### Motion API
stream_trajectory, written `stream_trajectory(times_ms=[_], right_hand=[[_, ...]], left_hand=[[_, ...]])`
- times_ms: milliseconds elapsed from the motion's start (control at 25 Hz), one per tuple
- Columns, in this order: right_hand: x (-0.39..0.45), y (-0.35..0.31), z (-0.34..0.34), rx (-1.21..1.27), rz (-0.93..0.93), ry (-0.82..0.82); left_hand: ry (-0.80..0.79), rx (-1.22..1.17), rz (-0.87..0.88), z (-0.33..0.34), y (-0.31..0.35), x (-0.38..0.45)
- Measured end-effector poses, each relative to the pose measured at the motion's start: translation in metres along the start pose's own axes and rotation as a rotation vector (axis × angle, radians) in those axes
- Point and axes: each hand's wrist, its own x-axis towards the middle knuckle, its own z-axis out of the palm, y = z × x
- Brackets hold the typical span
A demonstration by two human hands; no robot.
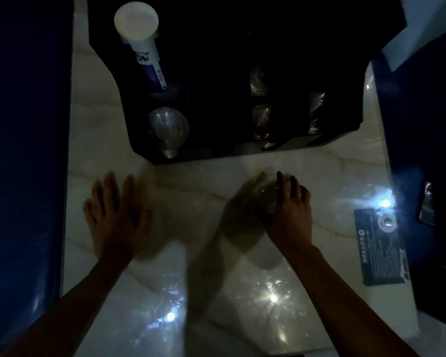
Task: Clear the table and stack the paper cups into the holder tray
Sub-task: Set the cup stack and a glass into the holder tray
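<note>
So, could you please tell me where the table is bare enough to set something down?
Free: the marble table between the left hand and right hand, and the strip near the front edge. Crowded: the black holder tray fills the far side, and a dark card sits right.

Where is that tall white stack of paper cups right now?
The stack of paper cups stands in the far-left slot of the black holder tray, just behind a clear cup, beyond the left hand.
</note>
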Motion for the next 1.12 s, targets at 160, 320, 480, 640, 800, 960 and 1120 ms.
stream_trajectory(times_ms=[160,320,480,640,800,960,1120], right_hand=[[-0.003,-0.003,-0.001,-0.012,-0.072,-0.014],[-0.021,-0.035,-0.014,-0.060,-0.282,-0.048],[-0.031,-0.087,-0.041,-0.063,-0.563,-0.048],[-0.038,-0.136,-0.071,-0.090,-0.841,-0.008],[-0.016,-0.181,-0.097,-0.146,-0.924,0.065],[0.026,-0.222,-0.115,-0.167,-0.764,0.067],[0.050,-0.244,-0.108,-0.257,-0.671,-0.050]], left_hand=[[0.000,-0.010,-0.005,-0.002,0.000,0.000],[0.007,-0.001,-0.002,-0.004,0.000,-0.002],[-0.031,-0.006,-0.012,-0.006,0.002,0.000],[-0.050,0.011,-0.021,-0.007,0.002,0.000],[-0.022,-0.010,-0.017,-0.007,0.001,0.000],[-0.021,-0.014,-0.018,-0.004,0.000,0.002],[-0.017,-0.001,-0.025,-0.004,0.001,0.001]])
